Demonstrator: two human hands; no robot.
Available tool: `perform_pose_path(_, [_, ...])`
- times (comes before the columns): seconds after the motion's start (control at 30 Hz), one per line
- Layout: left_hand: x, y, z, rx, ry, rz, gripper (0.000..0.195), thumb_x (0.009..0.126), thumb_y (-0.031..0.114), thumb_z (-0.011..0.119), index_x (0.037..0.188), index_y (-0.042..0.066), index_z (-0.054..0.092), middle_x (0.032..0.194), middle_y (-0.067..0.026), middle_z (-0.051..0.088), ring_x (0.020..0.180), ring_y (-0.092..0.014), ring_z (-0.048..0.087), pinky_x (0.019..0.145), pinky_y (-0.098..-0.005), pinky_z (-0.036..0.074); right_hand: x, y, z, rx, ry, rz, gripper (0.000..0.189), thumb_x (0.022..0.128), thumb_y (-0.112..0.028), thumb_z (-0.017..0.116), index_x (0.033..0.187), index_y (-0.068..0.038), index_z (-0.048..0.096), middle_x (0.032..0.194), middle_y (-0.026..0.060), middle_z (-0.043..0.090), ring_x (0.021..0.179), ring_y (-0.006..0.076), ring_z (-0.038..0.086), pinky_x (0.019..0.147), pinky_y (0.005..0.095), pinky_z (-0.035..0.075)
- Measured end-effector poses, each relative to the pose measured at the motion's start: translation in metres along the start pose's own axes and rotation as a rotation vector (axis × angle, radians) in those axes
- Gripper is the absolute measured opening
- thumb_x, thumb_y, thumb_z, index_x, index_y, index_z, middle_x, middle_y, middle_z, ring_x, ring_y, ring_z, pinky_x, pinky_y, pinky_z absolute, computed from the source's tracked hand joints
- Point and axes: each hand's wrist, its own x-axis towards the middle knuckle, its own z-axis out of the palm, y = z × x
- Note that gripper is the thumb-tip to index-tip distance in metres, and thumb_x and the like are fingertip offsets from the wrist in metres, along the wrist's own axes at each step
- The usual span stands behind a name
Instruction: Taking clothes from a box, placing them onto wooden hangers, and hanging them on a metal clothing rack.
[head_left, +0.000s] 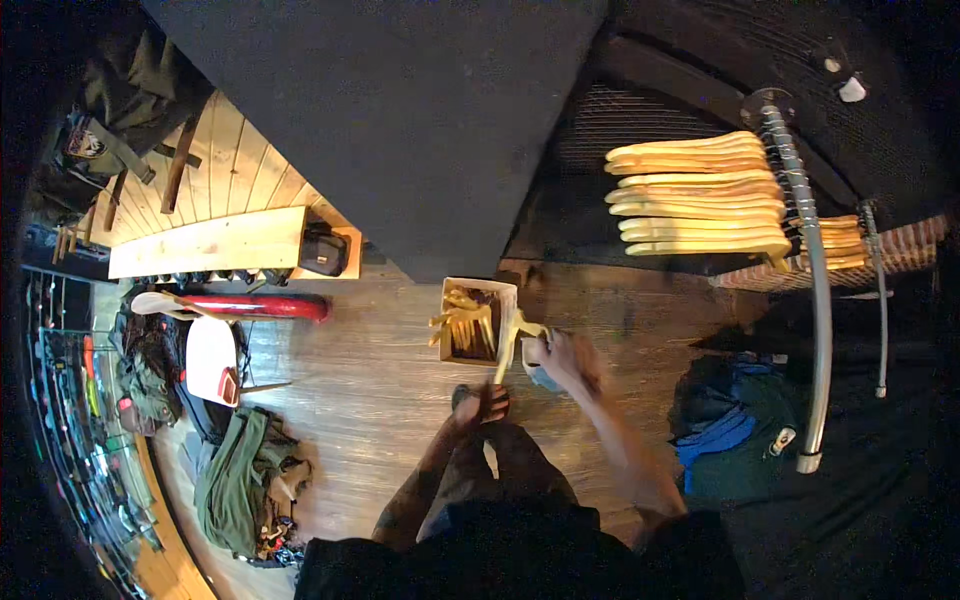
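A pale wooden clothes hanger (507, 352) is held beside a cardboard box. My left hand (481, 406) is closed around its lower end, just above my knees. At the other arm of the hanger, my right hand (561, 361) grips near the tip; motion blurs this hand. The open cardboard box (480, 283) stands on the floor in front of me. Several wooden hangers (471, 330) lie jumbled in it, some sticking out over its left side. Under my right hand is a pale blue-grey thing (541, 376), partly hidden, perhaps a shoe.
Rows of wooden hangers (697, 196) hang from a metal rail (814, 300) at the right. Dark and blue clothing (720, 439) lies below it. A black panel (420, 127) rises ahead. To the left are a wooden bench (210, 244), a white chair (212, 360) and green garments (240, 480).
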Motion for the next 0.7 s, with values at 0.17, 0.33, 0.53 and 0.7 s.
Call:
perform_pose_path(0.17, [-0.033, 0.002, -0.042, 0.02, 0.251, -0.104, 0.069, 0.102, 0.058, 0.042, 0.146, 0.005, 0.041, 0.146, -0.0163, 0.049, 0.132, -0.031, 0.051, 0.11, -0.0467, 0.042, 0.047, 0.009, 0.057, -0.103, -0.362, 0.06, 0.047, 0.095, -0.042, 0.053, 0.087, 0.001, 0.071, 0.081, 0.0236, 0.07, 0.073, 0.0374, 0.07, 0.063, 0.0506, 0.056])
perform_pose_path(0.33, [-0.063, -0.011, -0.081, 0.097, 0.356, -0.109, 0.055, 0.105, 0.05, 0.039, 0.135, 0.005, 0.052, 0.135, -0.0151, 0.059, 0.122, -0.028, 0.059, 0.101, -0.0453, 0.048, 0.073, 0.038, 0.143, -0.218, -0.439, 0.145, 0.049, 0.093, -0.045, 0.055, 0.091, 0.0, 0.073, 0.084, 0.0246, 0.071, 0.077, 0.0417, 0.07, 0.068, 0.054, 0.057])
perform_pose_path(0.53, [-0.084, -0.034, -0.1, 0.128, 0.358, -0.026, 0.055, 0.105, 0.05, 0.041, 0.137, 0.006, 0.05, 0.131, -0.0152, 0.061, 0.119, -0.028, 0.061, 0.101, -0.0441, 0.048, 0.096, 0.103, 0.245, -0.231, -0.388, 0.117, 0.052, 0.092, -0.046, 0.054, 0.097, 0.002, 0.072, 0.09, 0.025, 0.07, 0.081, 0.0406, 0.069, 0.073, 0.0526, 0.056])
perform_pose_path(0.7, [-0.08, -0.04, -0.104, 0.146, 0.386, -0.096, 0.055, 0.105, 0.05, 0.041, 0.137, 0.006, 0.05, 0.131, -0.015, 0.062, 0.118, -0.028, 0.062, 0.101, -0.0438, 0.047, 0.163, 0.153, 0.33, -0.151, -0.433, 0.133, 0.054, 0.088, -0.047, 0.059, 0.1, 0.005, 0.069, 0.096, 0.0253, 0.067, 0.091, 0.0386, 0.066, 0.084, 0.0508, 0.053])
